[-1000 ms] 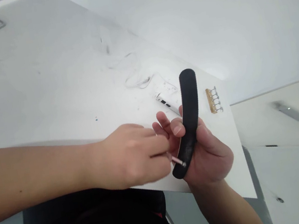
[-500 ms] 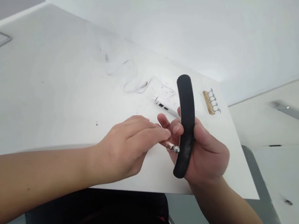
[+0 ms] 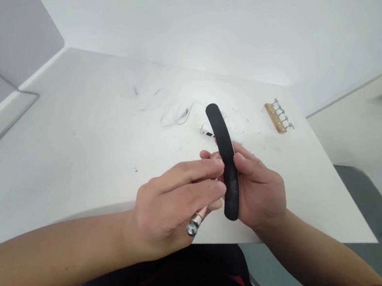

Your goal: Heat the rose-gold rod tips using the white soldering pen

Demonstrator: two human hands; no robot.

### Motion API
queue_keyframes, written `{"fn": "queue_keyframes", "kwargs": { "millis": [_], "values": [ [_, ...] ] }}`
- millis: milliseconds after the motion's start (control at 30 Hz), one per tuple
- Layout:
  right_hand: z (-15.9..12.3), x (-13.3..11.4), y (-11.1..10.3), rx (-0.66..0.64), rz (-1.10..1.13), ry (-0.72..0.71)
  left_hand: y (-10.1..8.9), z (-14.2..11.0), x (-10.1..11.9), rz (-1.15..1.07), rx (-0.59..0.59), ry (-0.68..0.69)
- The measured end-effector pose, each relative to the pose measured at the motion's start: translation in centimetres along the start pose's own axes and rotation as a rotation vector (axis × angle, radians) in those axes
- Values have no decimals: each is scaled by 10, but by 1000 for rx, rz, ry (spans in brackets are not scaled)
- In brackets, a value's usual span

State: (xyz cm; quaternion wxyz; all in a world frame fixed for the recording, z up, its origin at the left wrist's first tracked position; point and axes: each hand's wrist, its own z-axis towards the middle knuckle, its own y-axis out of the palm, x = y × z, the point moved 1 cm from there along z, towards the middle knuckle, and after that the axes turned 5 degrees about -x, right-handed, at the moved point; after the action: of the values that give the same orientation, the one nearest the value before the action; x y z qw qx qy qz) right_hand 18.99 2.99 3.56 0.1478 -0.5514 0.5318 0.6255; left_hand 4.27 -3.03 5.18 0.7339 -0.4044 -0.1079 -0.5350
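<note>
My right hand is closed around a black curved nail file, which stands nearly upright with my thumb along its right edge. My left hand is closed on a slim pink-and-silver pen-like tool. Its shiny, clear, rounded end sticks out below the fingers, while the other end is hidden by the hands. My left fingertips lie close to the file's left edge and to fingertips of my right hand; whether they touch is unclear. Behind the file lies a white handheld device, partly covered, with dark markings.
A thin white cable curls over the white table. Toward the right edge sits a wooden strip with several metal pegs. A bent metal frame stands at the far left. Small dark specks dot the tabletop.
The file has turned more upright and shifted left. The tool's shiny end, formerly beside the file, now points down and left beneath my left hand. My head view has tilted.
</note>
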Motion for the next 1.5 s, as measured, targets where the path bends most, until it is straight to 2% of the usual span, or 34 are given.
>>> {"fn": "queue_keyframes", "kwargs": {
  "millis": [267,367,500,600,667,833,1000,1100,1200,1367,1500],
  "values": [
    [-3,-6,-5,-13,147,61,11,6,-5,-209,172,-189],
    [-5,-9,-7,-9,185,68,14,6,-13,-394,245,-385],
    [-6,-10,-10,-38,232,119,17,8,-24,-789,255,-758],
    [-5,-8,-11,-20,255,166,18,10,-29,-913,247,-886],
    [-5,-6,-11,-5,236,178,18,11,-30,-848,265,-813],
    [-6,-2,-9,-34,141,159,15,12,-25,-459,297,-388],
    [-8,0,-10,-34,125,129,14,11,-12,-92,130,-81],
    [-8,0,-10,0,104,135,13,11,-3,5,12,45],
    [-7,0,-9,-10,79,151,12,14,1,44,-27,71],
    [-7,0,-9,2,111,115,10,17,2,14,1,-57],
    [-6,-1,-9,0,102,118,11,16,3,25,-49,22]
  ]
}}
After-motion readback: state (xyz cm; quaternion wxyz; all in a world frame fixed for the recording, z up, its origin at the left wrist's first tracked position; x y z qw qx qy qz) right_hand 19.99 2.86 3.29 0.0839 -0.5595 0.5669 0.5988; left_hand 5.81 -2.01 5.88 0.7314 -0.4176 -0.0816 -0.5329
